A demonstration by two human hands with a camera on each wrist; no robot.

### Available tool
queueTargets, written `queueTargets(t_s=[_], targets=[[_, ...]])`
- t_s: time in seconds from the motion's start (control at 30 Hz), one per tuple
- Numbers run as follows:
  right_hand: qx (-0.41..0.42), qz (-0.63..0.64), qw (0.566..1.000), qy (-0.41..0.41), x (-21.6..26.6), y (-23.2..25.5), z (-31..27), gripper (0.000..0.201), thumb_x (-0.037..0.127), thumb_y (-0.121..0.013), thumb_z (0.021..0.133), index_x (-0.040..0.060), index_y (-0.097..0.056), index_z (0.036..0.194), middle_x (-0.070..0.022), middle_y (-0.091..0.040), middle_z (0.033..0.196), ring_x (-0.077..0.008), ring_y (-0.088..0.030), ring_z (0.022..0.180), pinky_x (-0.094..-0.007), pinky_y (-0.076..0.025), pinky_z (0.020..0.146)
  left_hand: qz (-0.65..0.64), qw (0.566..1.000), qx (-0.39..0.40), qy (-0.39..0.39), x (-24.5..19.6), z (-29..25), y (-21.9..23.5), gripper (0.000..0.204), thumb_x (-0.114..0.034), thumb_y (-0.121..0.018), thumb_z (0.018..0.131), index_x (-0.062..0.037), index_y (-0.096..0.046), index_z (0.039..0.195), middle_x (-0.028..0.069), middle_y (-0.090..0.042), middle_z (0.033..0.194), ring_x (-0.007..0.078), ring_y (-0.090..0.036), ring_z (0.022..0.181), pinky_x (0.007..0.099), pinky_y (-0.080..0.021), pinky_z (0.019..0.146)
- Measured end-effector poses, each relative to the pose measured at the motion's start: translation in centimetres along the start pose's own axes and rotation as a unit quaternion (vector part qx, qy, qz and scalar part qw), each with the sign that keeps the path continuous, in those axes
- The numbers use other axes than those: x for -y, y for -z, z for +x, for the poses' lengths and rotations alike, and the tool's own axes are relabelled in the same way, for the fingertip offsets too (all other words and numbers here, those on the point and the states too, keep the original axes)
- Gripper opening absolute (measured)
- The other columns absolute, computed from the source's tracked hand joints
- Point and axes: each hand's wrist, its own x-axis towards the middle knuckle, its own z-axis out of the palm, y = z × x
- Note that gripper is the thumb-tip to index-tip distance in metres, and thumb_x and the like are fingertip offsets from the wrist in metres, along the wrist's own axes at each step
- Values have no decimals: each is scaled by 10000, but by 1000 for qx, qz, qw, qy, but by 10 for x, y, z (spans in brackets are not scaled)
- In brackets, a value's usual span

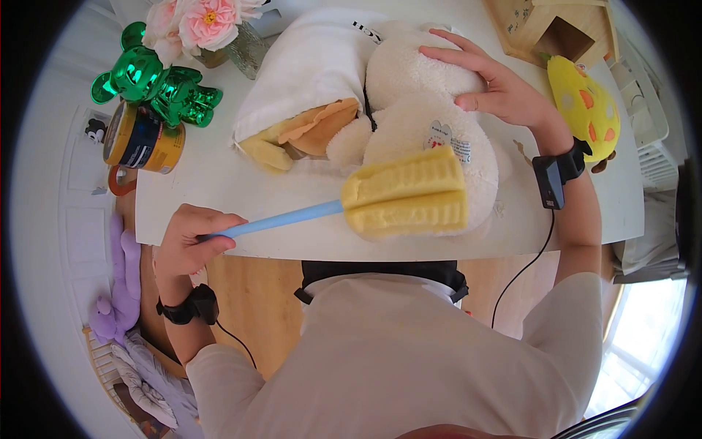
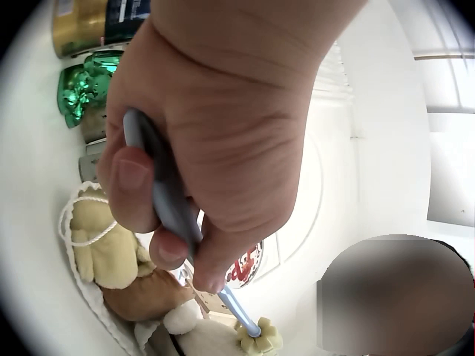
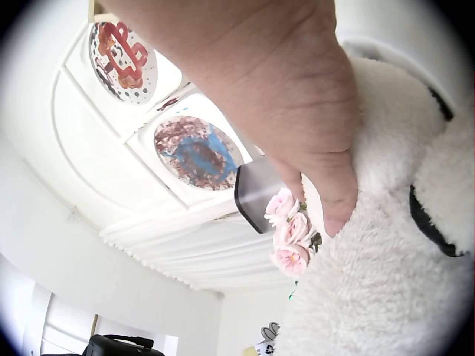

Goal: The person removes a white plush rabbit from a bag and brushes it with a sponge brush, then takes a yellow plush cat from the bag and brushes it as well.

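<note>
In the head view, my left hand (image 1: 191, 238) grips the light blue handle of a sponge brush (image 1: 406, 192) with a yellow ridged head. The brush head overlaps the lower body of a cream plush toy (image 1: 431, 135). The left wrist view shows the fingers curled round the handle (image 2: 172, 196), with the yellow tip far below. My right hand (image 1: 504, 84) rests on the toy's head, fingers spread and nearly straight. From the right wrist, the right hand's thumb (image 3: 338, 200) lies against the white fur. A grey tag (image 1: 437, 135) sits on the toy's body.
Left of the plush lies a white drawstring bag (image 1: 307, 66) with soft toys in its mouth. A shiny green bear figure (image 1: 157, 84), a gold tin (image 1: 142, 139) and pink flowers (image 1: 208, 22) stand at left. At right are a yellow plush (image 1: 585, 106) and a wooden house (image 1: 552, 29).
</note>
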Motion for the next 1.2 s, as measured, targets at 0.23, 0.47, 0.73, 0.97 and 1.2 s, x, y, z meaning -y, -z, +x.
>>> queueTargets(t_s=[0.23, 0.47, 0.73, 0.97, 1.2], targets=[[-2, 23, 1000, -16, -1, 1, 1, 713, 427, -735, 762, 132, -503, 1368, -118, -250, 1520, -274, -264, 1386, -367, -260, 1108, -31, 997, 71, 16, 5, -22, 12, 216, -5, -693, 752, 28, -693, 965, 118, -616, 645, 158, -552, 526, 276, -380, 490], [-4, 29, 1000, -7, -1, 1, 2, 642, 360, -736, 776, 168, -525, 1352, -134, -265, 1510, -300, -285, 1373, -373, -259, 1111, 39, 978, -184, 90, -10, -31, 3, 168, -18, -662, 799, 46, -688, 952, 50, -523, 591, 95, -438, 503, 240, -326, 477], [-5, 5, 1000, 6, -4, 1, 2, 662, 386, -742, 765, 169, -526, 1352, -140, -284, 1501, -300, -283, 1374, -380, -249, 1115, -8, 977, -16, 212, 15, -87, 3, 184, -55, -662, 803, 46, -683, 956, 18, -529, 595, 74, -437, 512, 230, -334, 488], [-4, 45, 998, -37, -1, 0, 2, 768, 482, -741, 737, 128, -496, 1372, -124, -267, 1514, -285, -256, 1391, -384, -227, 1120, -34, 960, -249, 122, 29, -113, -1, 225, -156, -637, 864, 45, -668, 962, -20, -503, 599, 50, -421, 508, 220, -299, 473], [-50, 93, 993, -59, -3, -4, 1, 900, 377, -797, 713, 131, -350, 1454, -120, -343, 1475, -266, -293, 1374, -351, -236, 1123, -91, 975, -198, 47, 13, -2, -8, 279, -74, -507, 917, 21, -543, 1177, -19, -473, 621, 54, -384, 535, 216, -277, 498]])
